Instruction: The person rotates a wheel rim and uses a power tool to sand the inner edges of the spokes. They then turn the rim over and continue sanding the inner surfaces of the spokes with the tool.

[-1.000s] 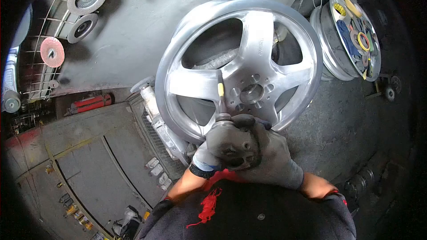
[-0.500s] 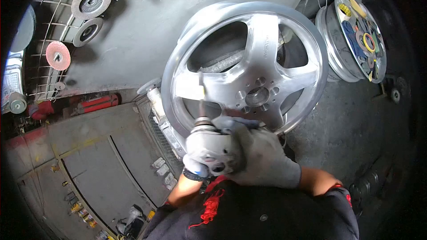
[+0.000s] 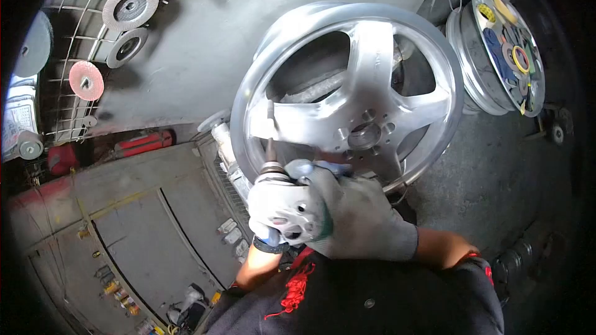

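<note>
A polished five-spoke car wheel rim (image 3: pixel 377 80) stands before me, tilted toward my body. My right hand (image 3: pixel 363 217), in a grey-white work glove, is wrapped around a handheld grinder (image 3: pixel 282 205) with a pale metal head. My left hand (image 3: pixel 266 233), gloved and with a dark band at the wrist, is closed against the grinder's lower left side, mostly hidden behind it. From the grinder a thin shaft (image 3: pixel 272 149) points away from me. Its slim tip (image 3: pixel 270 111) overlaps the outer end of the left spoke, close to the rim's lip.
Flap discs (image 3: pixel 130 6) and a red sanding disc (image 3: pixel 86 80) hang on a wire rack at left. Another wheel rim (image 3: pixel 475 62) at right carries tape rolls and small tools. A red cylinder (image 3: pixel 146 142) lies at left, near small pale blocks (image 3: pixel 233 236) on the floor.
The grinder and both hands have moved slightly left, and the tip has shifted outward along the left spoke. The whole view has shifted slightly, too. Both hands keep their hold.
</note>
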Motion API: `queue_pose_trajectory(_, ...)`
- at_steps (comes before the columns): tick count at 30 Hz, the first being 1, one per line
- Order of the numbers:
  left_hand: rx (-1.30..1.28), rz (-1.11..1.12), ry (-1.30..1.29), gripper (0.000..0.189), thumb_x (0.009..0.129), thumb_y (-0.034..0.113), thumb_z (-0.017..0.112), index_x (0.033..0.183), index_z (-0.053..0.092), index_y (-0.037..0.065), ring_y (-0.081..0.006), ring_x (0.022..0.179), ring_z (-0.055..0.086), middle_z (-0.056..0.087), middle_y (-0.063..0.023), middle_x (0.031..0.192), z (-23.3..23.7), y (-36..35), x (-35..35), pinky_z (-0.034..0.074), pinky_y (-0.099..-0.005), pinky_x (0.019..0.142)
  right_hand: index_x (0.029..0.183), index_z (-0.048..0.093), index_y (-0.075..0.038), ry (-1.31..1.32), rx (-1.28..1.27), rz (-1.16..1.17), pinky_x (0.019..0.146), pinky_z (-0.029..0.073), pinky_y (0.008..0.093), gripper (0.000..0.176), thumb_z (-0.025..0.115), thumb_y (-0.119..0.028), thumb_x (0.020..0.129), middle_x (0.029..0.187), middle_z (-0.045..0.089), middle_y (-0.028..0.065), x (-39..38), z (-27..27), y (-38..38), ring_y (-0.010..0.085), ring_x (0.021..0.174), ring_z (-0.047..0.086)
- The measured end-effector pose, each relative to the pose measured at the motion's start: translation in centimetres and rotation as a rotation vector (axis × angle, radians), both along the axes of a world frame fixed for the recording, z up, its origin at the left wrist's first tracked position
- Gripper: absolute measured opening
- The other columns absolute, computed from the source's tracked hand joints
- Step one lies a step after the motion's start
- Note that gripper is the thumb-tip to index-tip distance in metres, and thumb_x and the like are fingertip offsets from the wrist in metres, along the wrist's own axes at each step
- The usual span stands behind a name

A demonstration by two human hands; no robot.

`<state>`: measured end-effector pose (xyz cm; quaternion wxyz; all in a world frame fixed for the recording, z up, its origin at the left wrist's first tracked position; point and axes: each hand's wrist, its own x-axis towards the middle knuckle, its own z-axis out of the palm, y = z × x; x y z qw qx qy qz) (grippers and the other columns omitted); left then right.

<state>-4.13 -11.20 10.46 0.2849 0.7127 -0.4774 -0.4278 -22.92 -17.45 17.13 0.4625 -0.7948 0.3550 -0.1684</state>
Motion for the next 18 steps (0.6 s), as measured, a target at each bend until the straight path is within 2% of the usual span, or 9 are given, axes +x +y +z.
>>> queue_pose_trajectory(2, -0.01, -0.078, -0.063, 0.028, 0.1, 0.014, 0.052, 0.124, 0.06, 0.004, -0.0232, 0.107, 0.063, 0.066, -0.0139, 0.114, 1.0, -0.5, -1.7, 0.053, -0.0378, 0.089, 0.119, 0.047, -0.001, 0.043, 0.016, -0.016, 0.075, 0.054, 0.0465, 0.067, 0.079, -0.03, 0.068, 0.09, 0.065, 0.0194, -1.1, -0.4, 0.4, 0.038, 0.079, 0.068)
queue_pose_trajectory(6, -0.136, -0.129, -0.008, 0.028, 0.1, 0.015, 0.051, 0.124, 0.059, 0.004, -0.0233, 0.108, 0.063, 0.065, -0.014, 0.115, 1.5, -0.6, -2.8, 0.052, -0.0378, 0.09, 0.12, 0.046, -0.001, 0.011, -0.024, -0.131, 0.075, 0.053, 0.0464, 0.068, 0.079, -0.029, 0.068, 0.088, 0.065, 0.0191, -2.1, 0.2, 0.7, 0.0377, 0.08, 0.068)
queue_pose_trajectory(13, -0.035, 0.057, 0.07, 0.029, 0.1, 0.015, 0.051, 0.125, 0.058, 0.003, -0.0234, 0.11, 0.062, 0.065, -0.0141, 0.117, -0.3, -0.2, 0.5, 0.052, -0.0378, 0.091, 0.117, 0.045, -0.002, -0.018, 0.018, 0.031, 0.074, 0.054, 0.0457, 0.058, 0.076, -0.022, 0.072, 0.086, 0.065, 0.0184, 0.2, 0.3, -0.7, 0.036, 0.081, 0.069)
queue_pose_trajectory(16, -0.019, -0.018, 0.041, 0.029, 0.1, 0.016, 0.05, 0.126, 0.058, 0.003, -0.0234, 0.111, 0.062, 0.064, -0.0142, 0.117, 0.1, -0.5, -0.9, 0.052, -0.0378, 0.092, 0.12, 0.046, -0.001, 0.017, 0.078, 0.031, 0.076, 0.054, 0.0461, 0.06, 0.076, -0.024, 0.073, 0.09, 0.065, 0.0189, -0.9, 0.0, -0.6, 0.036, 0.081, 0.069)
queue_pose_trajectory(18, -0.058, -0.103, 0.017, 0.029, 0.1, 0.016, 0.05, 0.126, 0.057, 0.003, -0.0235, 0.111, 0.062, 0.064, -0.0142, 0.118, 0.6, -0.7, -2.6, 0.051, -0.0378, 0.092, 0.124, 0.048, 0.0, -0.034, -0.075, -0.107, 0.075, 0.055, 0.0461, 0.064, 0.077, -0.026, 0.074, 0.092, 0.066, 0.0193, -1.9, -0.4, 0.0, 0.0362, 0.08, 0.069)
